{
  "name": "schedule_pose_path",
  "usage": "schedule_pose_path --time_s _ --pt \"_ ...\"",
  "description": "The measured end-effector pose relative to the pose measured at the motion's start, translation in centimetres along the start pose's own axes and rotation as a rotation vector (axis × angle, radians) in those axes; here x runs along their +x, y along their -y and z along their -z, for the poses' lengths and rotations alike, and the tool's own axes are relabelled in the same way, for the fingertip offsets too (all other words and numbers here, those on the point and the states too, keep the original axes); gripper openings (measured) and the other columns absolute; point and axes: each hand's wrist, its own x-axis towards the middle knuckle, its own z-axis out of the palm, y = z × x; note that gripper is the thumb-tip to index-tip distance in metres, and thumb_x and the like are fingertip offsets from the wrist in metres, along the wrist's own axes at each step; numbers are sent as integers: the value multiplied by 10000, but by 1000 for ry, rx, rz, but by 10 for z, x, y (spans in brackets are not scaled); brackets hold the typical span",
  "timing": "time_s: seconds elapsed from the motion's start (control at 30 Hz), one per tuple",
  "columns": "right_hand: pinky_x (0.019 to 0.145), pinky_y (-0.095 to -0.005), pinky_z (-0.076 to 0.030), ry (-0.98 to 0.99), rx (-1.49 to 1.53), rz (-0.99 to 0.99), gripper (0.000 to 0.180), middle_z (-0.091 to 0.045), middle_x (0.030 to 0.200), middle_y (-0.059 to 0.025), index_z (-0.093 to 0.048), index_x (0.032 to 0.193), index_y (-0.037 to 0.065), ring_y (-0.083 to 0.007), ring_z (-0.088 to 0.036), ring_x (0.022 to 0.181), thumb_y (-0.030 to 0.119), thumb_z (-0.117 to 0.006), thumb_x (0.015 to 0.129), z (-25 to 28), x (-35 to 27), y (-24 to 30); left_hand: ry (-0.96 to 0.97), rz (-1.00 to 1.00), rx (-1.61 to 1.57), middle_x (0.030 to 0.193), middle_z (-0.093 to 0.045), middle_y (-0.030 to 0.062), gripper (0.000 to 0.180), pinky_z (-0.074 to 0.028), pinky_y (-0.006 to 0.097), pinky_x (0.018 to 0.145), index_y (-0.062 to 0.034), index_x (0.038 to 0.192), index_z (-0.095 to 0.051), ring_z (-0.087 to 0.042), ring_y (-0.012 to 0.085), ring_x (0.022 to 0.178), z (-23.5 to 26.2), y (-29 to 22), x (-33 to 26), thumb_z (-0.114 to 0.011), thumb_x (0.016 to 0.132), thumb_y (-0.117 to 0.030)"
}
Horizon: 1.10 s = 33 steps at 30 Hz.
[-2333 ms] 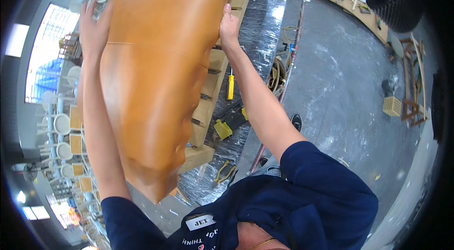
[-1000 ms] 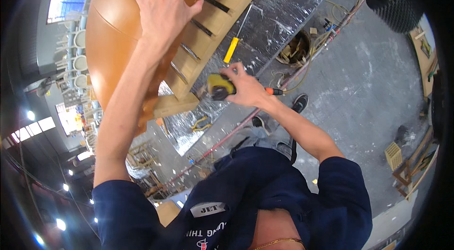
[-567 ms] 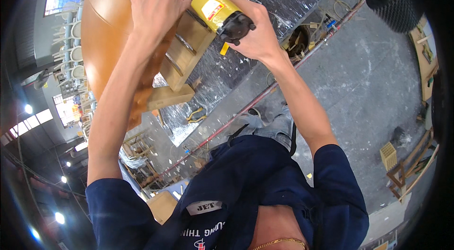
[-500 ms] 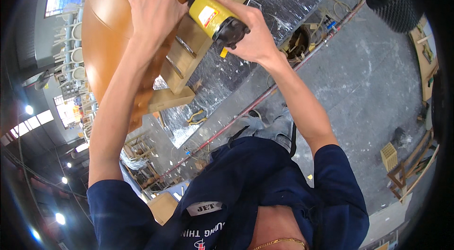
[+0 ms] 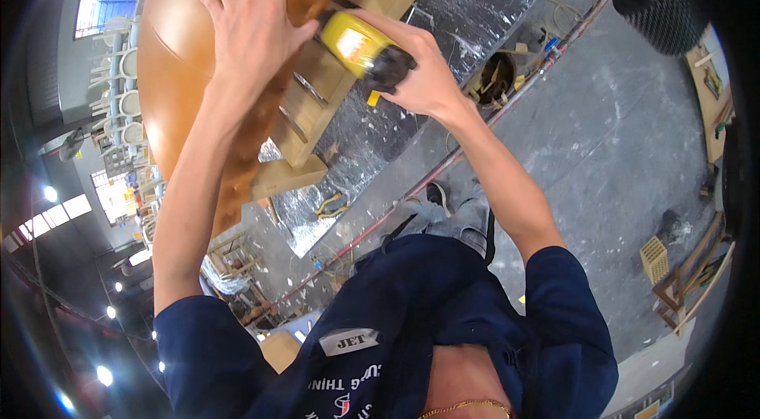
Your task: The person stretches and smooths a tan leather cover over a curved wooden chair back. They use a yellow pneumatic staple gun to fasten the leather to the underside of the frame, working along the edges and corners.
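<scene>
Brown leather (image 5: 178, 55) is spread over a pale wooden frame (image 5: 297, 151), its gathered edge running along the wood. My left hand (image 5: 252, 35) lies on the leather with fingers spread, thumb pointing at the tool's nose. Wrapped in my right hand (image 5: 431, 74) is a yellow and black power tool that looks like an air staple gun (image 5: 345, 40). Its nose points at the leather's edge, close to my left thumb; whether it touches is hidden. The fingers round its handle are mostly behind the tool's body.
Beneath the frame is a surface covered in shiny silver film (image 5: 380, 142). A red pipe (image 5: 372, 235) crosses the floor past my feet. A round bin (image 5: 497, 80) stands beyond it. White chairs (image 5: 127, 102) are stacked at the left; a yellow crate (image 5: 654, 260) sits at the right.
The staple gun and my right hand have shifted slightly downward in the picture along the leather's edge. My left hand stays spread on the leather, and the view has tilted a little.
</scene>
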Motion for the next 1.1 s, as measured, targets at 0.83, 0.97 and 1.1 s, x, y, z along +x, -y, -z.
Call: schedule_pose_path --time_s 0.83,0.97,1.1 --pt "682 -334 -512 -677 371 -606 536 -657 859 -80 -647 877 58 -205 -617 774 544 -453 992 19 74 -50 -14 189 -849 1419 -525 166 725 -357 405 1102 -119 1389 -537 -457 329 1344 -113 277 47 -518 887 -642" --pt "665 -339 -478 -728 283 -628 509 -635 792 -60 -640 849 102 -188 -580 708 539 -425 997 7 110 -21 -143 152 -832 1480 -411 239 694 -273 541 1138 -79 1392 -521 -333 406 1397 -114 274 46 -550 881 -547" --pt "559 -280 -430 -782 189 -680 522 -626 769 -39 -636 918 84 -153 -510 596 542 -398 998 22 119 -21 -138 226 -858 1445 -477 212 668 -247 513 1161 -74 1345 -578 -369 353 1394 -112 264 44 -491 899 -562"
